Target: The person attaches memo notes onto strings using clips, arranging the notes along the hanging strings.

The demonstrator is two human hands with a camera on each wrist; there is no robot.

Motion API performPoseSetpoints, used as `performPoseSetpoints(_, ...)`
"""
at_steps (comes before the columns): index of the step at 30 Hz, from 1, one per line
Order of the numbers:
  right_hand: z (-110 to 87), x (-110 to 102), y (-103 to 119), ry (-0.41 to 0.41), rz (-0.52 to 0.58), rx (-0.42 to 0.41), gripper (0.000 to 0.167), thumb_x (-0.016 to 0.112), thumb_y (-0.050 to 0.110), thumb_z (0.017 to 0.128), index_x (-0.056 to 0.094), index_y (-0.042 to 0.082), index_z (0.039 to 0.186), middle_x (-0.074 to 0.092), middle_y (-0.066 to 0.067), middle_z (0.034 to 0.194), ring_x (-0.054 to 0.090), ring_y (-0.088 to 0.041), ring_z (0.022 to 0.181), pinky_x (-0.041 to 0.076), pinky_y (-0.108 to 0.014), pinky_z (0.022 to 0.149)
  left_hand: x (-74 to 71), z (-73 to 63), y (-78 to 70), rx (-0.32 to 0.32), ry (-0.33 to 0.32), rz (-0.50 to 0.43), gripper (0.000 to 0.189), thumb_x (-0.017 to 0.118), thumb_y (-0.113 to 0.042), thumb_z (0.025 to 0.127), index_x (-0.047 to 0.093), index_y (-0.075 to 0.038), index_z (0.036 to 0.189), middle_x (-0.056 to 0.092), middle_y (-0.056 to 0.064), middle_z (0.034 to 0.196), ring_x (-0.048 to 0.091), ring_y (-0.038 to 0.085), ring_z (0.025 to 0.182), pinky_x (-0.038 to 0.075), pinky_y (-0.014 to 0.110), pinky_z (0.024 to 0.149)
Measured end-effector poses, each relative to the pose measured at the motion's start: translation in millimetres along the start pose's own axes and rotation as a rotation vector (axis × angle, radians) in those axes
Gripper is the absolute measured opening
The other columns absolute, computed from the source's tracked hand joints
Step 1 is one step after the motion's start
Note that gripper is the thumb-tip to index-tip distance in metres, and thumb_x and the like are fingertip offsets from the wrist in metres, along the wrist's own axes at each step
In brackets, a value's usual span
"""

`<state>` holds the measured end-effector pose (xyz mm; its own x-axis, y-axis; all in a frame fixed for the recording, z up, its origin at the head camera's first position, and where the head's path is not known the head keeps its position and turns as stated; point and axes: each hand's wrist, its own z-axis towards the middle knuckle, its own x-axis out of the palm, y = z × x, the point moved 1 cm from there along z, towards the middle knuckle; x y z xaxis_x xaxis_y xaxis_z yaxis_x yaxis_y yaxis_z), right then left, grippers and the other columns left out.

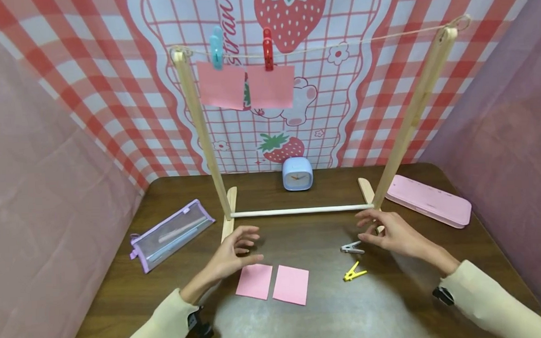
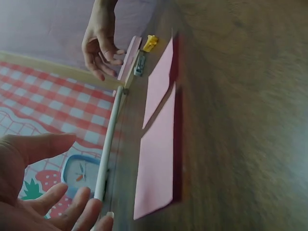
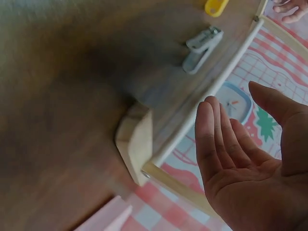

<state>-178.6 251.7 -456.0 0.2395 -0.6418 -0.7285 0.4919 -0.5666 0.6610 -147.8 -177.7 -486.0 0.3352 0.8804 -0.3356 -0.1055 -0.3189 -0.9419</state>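
Note:
My left hand hovers at the upper left of two pink paper squares, its fingers relaxed and holding nothing. The left square lies beside the right square with a narrow gap between them. Over on the right, my right hand hangs with loosely bent fingers above a grey clothespin, nothing in its grasp. A yellow clothespin lies nearer the front. Two pink papers hang from the string: one under a light-blue clothespin, the other under a red clothespin.
A wooden frame with a left post, right post and white crossbar stands across the table. Behind it sits a blue clock. A mesh pencil pouch lies left, a pink case right.

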Motion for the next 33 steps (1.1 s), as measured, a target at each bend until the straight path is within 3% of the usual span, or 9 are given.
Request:
performPoseSetpoints(4,-4.3,9.5,-7.4,-0.01,-0.001,-0.019,0.042,0.083,0.009,0.088,0.065,-0.003,0.124,0.079,-0.016,0.107,0.072,-0.001,0.082,0.059,-0.024,0.062,-2.6,-8.1,4.4,0.019,0.028,0.084,0.07,0.088,-0.013,0.081,0.054,0.002,0.14,0.064,0.026,0.137,0.059,0.047,0.123,0.051,0.062,0.106)
performPoseSetpoints(12,-13.2,22.4,-17.0,-0.032,-0.085,-0.039,0.042,0.088,0.009,0.081,0.069,-0.001,0.117,0.077,-0.013,0.106,0.073,-0.022,0.087,0.062,-0.026,0.064,-3.6,-25.2,13.4,0.111,0.064,0.257,0.073,0.093,-0.018,0.074,0.06,0.0,0.136,0.064,0.021,0.135,0.058,0.043,0.125,0.052,0.053,0.107)
performPoseSetpoints(21,-14.3,25.0,-16.8,-0.012,-0.035,-0.046,0.043,0.089,0.005,0.079,0.069,-0.001,0.117,0.075,-0.013,0.104,0.069,-0.015,0.087,0.061,-0.024,0.062,-0.9,-36.5,18.8,0.135,0.025,0.357,0.084,0.099,-0.024,0.063,0.062,-0.007,0.137,0.062,0.013,0.136,0.053,0.034,0.127,0.046,0.042,0.109)
performPoseSetpoints(33,-15.7,29.0,-18.7,-0.024,-0.086,-0.112,0.043,0.091,0.004,0.074,0.072,0.005,0.113,0.069,-0.007,0.102,0.061,-0.014,0.087,0.055,-0.02,0.06,6.1,-41.4,24.3,0.16,0.0,0.443,0.089,0.099,-0.019,0.06,0.06,-0.008,0.139,0.057,0.013,0.142,0.048,0.038,0.132,0.043,0.058,0.112)
